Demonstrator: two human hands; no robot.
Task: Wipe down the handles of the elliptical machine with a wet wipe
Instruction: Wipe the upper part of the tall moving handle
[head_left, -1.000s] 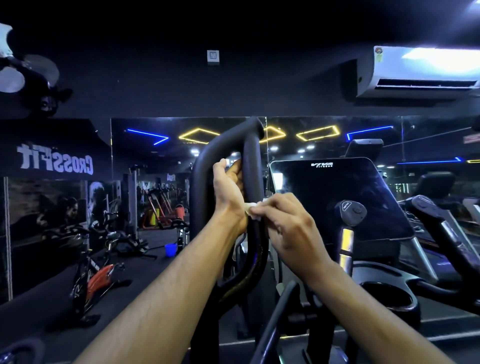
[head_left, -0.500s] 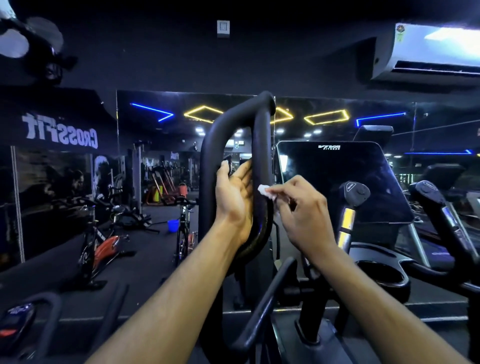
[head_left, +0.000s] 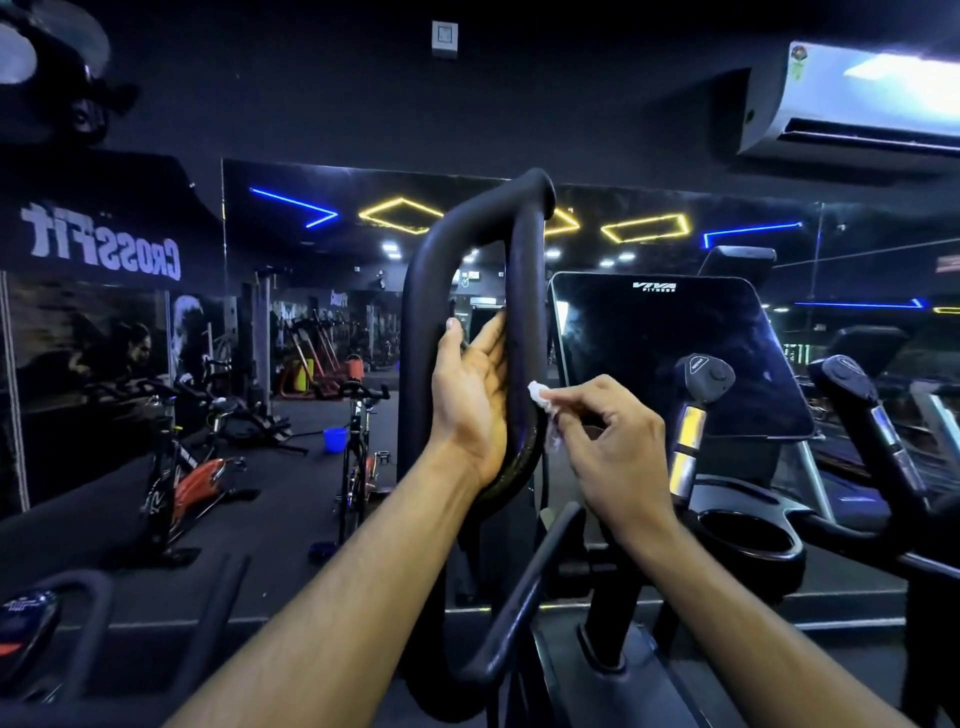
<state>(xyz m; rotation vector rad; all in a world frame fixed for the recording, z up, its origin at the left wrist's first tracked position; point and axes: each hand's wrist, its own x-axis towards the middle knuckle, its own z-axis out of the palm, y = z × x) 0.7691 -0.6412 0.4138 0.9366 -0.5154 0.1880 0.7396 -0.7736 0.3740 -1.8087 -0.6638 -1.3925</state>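
The elliptical's left handle (head_left: 470, 218) is a black looped bar rising in the middle of the head view. My left hand (head_left: 470, 395) lies against the inner side of the loop's right upright, fingers flat and partly wrapped around it. My right hand (head_left: 610, 449) pinches a small crumpled white wet wipe (head_left: 540, 396) and presses it on the right side of that same upright. The wipe's lower part hangs beside the bar. A second moving handle (head_left: 860, 400) stands at the far right.
The dark console screen (head_left: 670, 353) sits right of the handle, with a short fixed grip (head_left: 698, 395) and a cup holder (head_left: 748, 535) below it. Spin bikes (head_left: 192, 467) and a blue bucket (head_left: 335, 439) stand on the floor to the left. A mirror wall is ahead.
The camera has tilted up slightly. My right hand with the wipe has slid down the upright and away from my left hand, whose fingers have spread flatter against the bar.
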